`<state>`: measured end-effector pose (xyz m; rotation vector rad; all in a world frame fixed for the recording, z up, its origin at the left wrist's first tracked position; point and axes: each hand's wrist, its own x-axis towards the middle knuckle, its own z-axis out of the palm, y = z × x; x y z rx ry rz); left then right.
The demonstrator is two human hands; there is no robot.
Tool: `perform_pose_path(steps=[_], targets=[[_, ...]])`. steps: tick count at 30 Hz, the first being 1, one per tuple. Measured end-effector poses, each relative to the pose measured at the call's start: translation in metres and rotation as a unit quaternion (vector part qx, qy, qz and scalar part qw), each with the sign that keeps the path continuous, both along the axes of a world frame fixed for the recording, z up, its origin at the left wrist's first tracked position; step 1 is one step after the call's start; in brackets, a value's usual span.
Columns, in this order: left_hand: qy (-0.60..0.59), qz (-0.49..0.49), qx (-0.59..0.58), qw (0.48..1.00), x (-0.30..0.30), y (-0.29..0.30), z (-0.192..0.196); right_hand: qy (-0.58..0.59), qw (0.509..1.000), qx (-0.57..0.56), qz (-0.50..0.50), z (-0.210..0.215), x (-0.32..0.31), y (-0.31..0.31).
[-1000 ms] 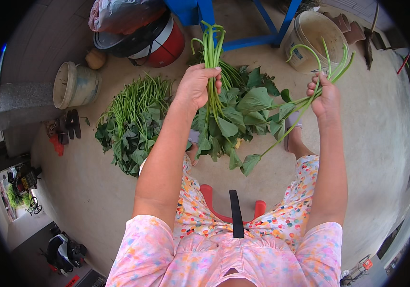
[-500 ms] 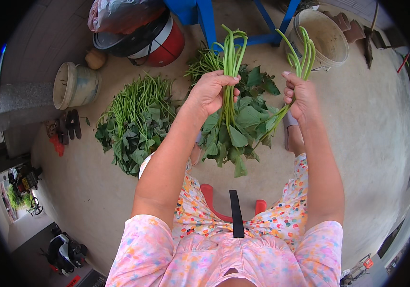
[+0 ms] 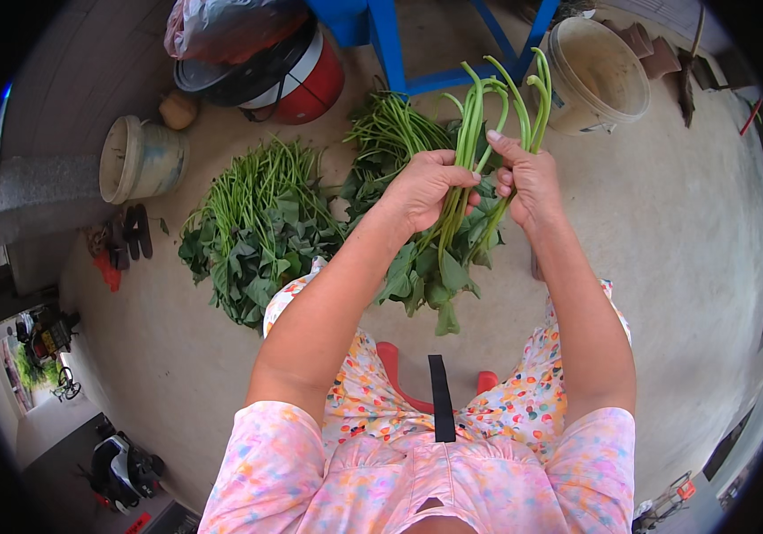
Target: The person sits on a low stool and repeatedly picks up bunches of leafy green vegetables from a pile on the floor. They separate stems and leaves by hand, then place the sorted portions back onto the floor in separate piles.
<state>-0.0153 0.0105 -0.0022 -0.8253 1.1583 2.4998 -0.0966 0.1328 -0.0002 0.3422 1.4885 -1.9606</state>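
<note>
Long green stems with broad, dark leaves, which look like sweet potato greens, are in both hands. My left hand [image 3: 432, 189] is closed round a bunch of stems [image 3: 468, 133], its leaves [image 3: 435, 276] hanging down below. My right hand [image 3: 526, 181] grips a smaller bunch of stems [image 3: 540, 89] just to the right. The two hands are close together, and the stem tops stick up above both. On the floor to the left lies a big pile of greens [image 3: 261, 222], stems pointing away from me. Another pile [image 3: 390, 129] lies beyond my left hand, partly hidden.
Behind the greens are a blue metal frame [image 3: 390, 53] and a red-and-white bucket [image 3: 314, 84] with a plastic bag [image 3: 221, 27] on top. A whitish bucket [image 3: 154, 160] lies at left; a beige bucket [image 3: 599, 80] stands at far right. Dark sandals [image 3: 137, 231] rest near the left wall.
My right hand has moved left with its stems, and my left hand a little right and down with its bunch. The two bunches are now side by side, nearly touching.
</note>
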Motion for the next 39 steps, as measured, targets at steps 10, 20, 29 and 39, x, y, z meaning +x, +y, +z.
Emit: perform_pose_path(steps=[10, 20, 29, 39], targets=[[0.003, 0.023, -0.032, 0.999, 0.0, -0.002, 0.0, 0.007, 1.0, 0.011, 0.018, -0.002, -0.005, 0.004], [0.008, 0.175, -0.106, 0.979, 0.001, -0.037, 0.004, 0.008, 0.987, 0.015, -0.158, -0.01, -0.031, 0.023], [0.005, 0.183, -0.177, 0.967, 0.01, -0.071, 0.029, -0.004, 0.973, -0.041, -0.227, -0.001, -0.07, 0.067], [0.027, 0.357, -0.105, 0.928, 0.034, -0.115, 0.03, -0.014, 0.959, -0.087, -0.27, -0.004, -0.094, 0.119]])
